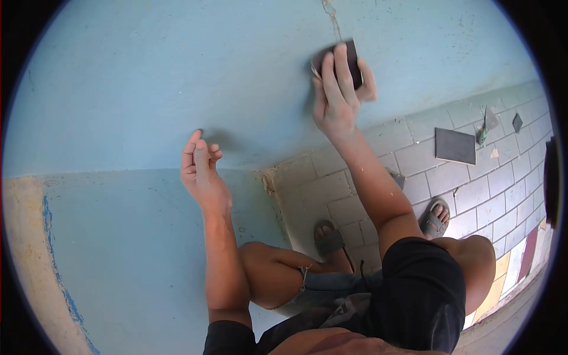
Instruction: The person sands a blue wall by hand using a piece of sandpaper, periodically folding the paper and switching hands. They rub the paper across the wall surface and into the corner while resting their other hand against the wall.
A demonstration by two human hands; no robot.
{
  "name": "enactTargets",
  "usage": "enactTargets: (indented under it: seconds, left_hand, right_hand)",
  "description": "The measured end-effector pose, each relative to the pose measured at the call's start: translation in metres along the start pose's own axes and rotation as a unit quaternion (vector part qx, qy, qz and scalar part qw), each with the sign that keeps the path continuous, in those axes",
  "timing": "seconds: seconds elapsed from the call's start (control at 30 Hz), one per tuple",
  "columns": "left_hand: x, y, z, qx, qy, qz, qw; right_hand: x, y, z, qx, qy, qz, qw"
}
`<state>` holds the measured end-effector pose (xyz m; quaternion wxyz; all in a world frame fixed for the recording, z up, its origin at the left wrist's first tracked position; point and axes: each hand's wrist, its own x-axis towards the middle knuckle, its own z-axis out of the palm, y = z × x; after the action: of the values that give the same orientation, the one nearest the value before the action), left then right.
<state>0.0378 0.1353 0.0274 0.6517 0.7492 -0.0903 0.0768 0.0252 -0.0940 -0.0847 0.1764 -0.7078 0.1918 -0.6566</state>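
My right hand (338,100) presses a dark sheet of sandpaper (354,60) against the light blue wall (136,89), its fingers laid over the sheet and the thumb at the right edge. One edge of the sandpaper curls up at the left. Just above it, a crack (332,19) with chipped paint runs up the wall. Further left, my left hand (204,168) is raised close to the wall with nothing in it, fingers loosely bent and apart.
On the grey tiled floor (429,177) lie a dark rectangular sheet (455,146), a green-handled scraper (483,135) and a small dark piece (518,122). Another dark piece (397,178) is partly behind my right forearm. A blue ledge (136,248) juts out below left. My sandalled feet (436,218) are on the tiles.
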Motion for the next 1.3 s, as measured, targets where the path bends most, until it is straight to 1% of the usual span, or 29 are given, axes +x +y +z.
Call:
enactTargets:
  seconds: [0.03, 0.1, 0.13, 0.17, 0.2, 0.27, 0.3, 0.37, 0.4, 0.47, 0.5, 0.57, 0.6, 0.67, 0.7, 0.73, 0.77, 0.8, 0.83, 0.9, 0.93, 1.0, 1.07, 1.1, 1.17, 1.23, 1.3]
  left_hand:
    - [-0.003, -0.001, -0.004, 0.004, 0.006, 0.004, 1.0]
    - [-0.004, 0.0, -0.004, 0.001, 0.007, 0.015, 1.0]
    - [-0.004, 0.002, -0.004, -0.02, 0.024, -0.005, 0.999]
    - [-0.002, 0.005, -0.005, -0.044, 0.042, -0.022, 0.998]
    - [0.0, 0.009, -0.004, -0.05, 0.044, -0.011, 0.998]
    - [0.002, 0.011, 0.003, -0.075, 0.105, -0.055, 0.99]
    - [0.005, 0.008, 0.004, -0.082, 0.109, -0.047, 0.989]
    - [0.008, -0.002, 0.002, -0.029, 0.113, -0.014, 0.993]
    - [0.007, -0.002, 0.003, -0.019, 0.113, -0.023, 0.993]
    - [0.001, 0.005, 0.007, -0.002, 0.105, -0.004, 0.995]
    - [-0.001, 0.003, 0.006, 0.004, 0.1, -0.011, 0.995]
    - [-0.001, 0.002, 0.005, 0.04, 0.114, 0.013, 0.993]
    - [-0.001, 0.002, 0.005, 0.039, 0.109, 0.012, 0.993]
    - [0.001, 0.005, 0.008, -0.011, 0.158, -0.003, 0.987]
    - [0.003, 0.007, 0.009, -0.019, 0.153, 0.001, 0.988]
    - [0.004, 0.007, 0.009, -0.029, 0.159, -0.006, 0.987]
    - [0.005, 0.006, 0.009, -0.038, 0.167, -0.014, 0.985]
    - [0.006, 0.006, 0.012, -0.042, 0.168, -0.014, 0.985]
    - [0.006, 0.006, 0.014, -0.029, 0.173, -0.012, 0.984]
    - [0.007, 0.006, 0.015, -0.002, 0.181, -0.01, 0.983]
    - [0.004, 0.005, 0.015, 0.012, 0.173, 0.002, 0.985]
    - [0.006, 0.007, 0.016, 0.024, 0.156, 0.018, 0.987]
    - [0.0, 0.009, 0.013, 0.012, 0.15, 0.009, 0.989]
    - [0.0, 0.009, 0.014, 0.013, 0.148, 0.009, 0.989]
    - [-0.002, 0.015, 0.015, -0.018, 0.156, 0.005, 0.988]
    - [-0.001, 0.015, 0.018, -0.018, 0.16, 0.015, 0.987]
    - [0.001, 0.015, 0.019, -0.019, 0.166, 0.024, 0.986]
  right_hand:
    - [0.027, -0.006, -0.002, 0.007, 0.017, -0.016, 1.0]
    - [0.04, -0.006, 0.003, 0.019, 0.033, -0.025, 0.999]
    - [0.048, -0.007, 0.005, 0.038, 0.05, -0.037, 0.997]
    - [0.032, 0.0, 0.005, 0.024, 0.031, -0.033, 0.999]
    - [-0.003, 0.011, 0.005, 0.012, 0.014, -0.031, 0.999]
    - [-0.083, 0.032, 0.007, -0.015, -0.016, -0.014, 1.0]
    - [-0.088, 0.028, 0.009, -0.01, -0.01, -0.022, 1.0]
    - [-0.102, 0.02, 0.011, -0.025, -0.021, 0.036, 0.999]
    - [-0.079, 0.014, 0.013, 0.003, -0.001, 0.026, 1.0]
    - [0.002, 0.0, 0.005, 0.04, 0.011, 0.005, 0.999]
    - [0.043, -0.004, 0.002, 0.057, 0.02, -0.018, 0.998]
    - [0.102, -0.013, -0.003, 0.034, 0.078, -0.071, 0.994]
    - [0.101, -0.012, -0.003, 0.029, 0.079, -0.071, 0.994]
    - [0.086, -0.007, 0.003, 0.07, 0.07, -0.057, 0.993]
    - [0.058, 0.0, 0.007, 0.037, 0.057, -0.048, 0.997]
    - [0.013, 0.011, 0.01, 0.005, 0.042, -0.038, 0.998]
    - [-0.04, 0.025, 0.017, -0.003, 0.03, -0.018, 0.999]
    - [-0.075, 0.035, 0.021, -0.008, 0.016, 0.003, 1.0]
    - [-0.082, 0.033, 0.019, -0.005, 0.012, 0.001, 1.0]
    - [-0.1, 0.022, 0.017, -0.007, -0.004, 0.065, 0.998]
    - [-0.086, 0.015, 0.014, 0.005, -0.003, 0.075, 0.997]
    - [-0.04, 0.006, 0.013, 0.024, 0.018, 0.048, 0.998]
    - [0.033, -0.004, 0.007, 0.051, 0.039, -0.029, 0.998]
    - [0.05, -0.006, 0.009, 0.049, 0.039, -0.027, 0.998]
    - [0.072, -0.011, 0.011, 0.057, 0.091, -0.051, 0.993]
    - [0.037, 0.001, 0.011, 0.029, 0.061, -0.052, 0.996]
    - [-0.047, 0.028, 0.017, 0.011, 0.03, -0.052, 0.998]
